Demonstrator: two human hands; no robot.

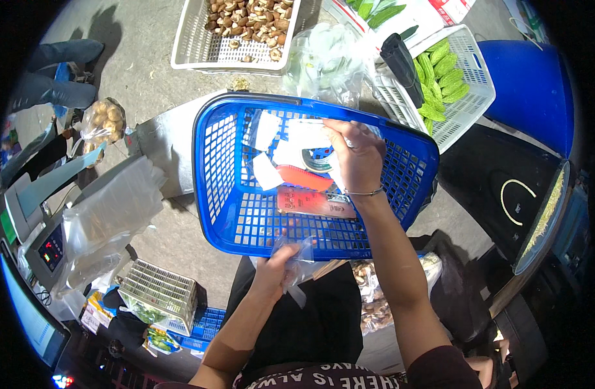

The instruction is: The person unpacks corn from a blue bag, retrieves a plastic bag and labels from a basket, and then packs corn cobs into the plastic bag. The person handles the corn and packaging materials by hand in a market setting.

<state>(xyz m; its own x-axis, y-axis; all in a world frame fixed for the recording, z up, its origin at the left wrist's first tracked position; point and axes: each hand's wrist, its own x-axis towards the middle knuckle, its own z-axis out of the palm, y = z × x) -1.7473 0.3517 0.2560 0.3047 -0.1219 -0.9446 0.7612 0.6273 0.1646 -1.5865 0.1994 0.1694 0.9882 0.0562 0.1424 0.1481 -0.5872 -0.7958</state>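
Before me is a blue plastic shopping basket (219,243). My right hand (358,158) reaches into it, its fingertips pinching a bright white paper piece (307,133). More white paper (267,172) lies to the left, partly overexposed. A roll of tape (319,163) sits below the fingers, its right side hidden by white material. Closer to me are a red plastic piece with a serrated edge (304,178) and a flat red box (309,202) bearing writing. At the basket's near rim, my left hand (275,270) grips a crumpled clear plastic bag (295,277).
Beyond the basket stand a white crate (229,65) of shiitake mushrooms and another (479,92) of bitter melons. A scale (47,253), plastic bags (108,209) and a monitor (27,311) line the left. Bagged potatoes (105,119) lie near another person's legs (59,87).
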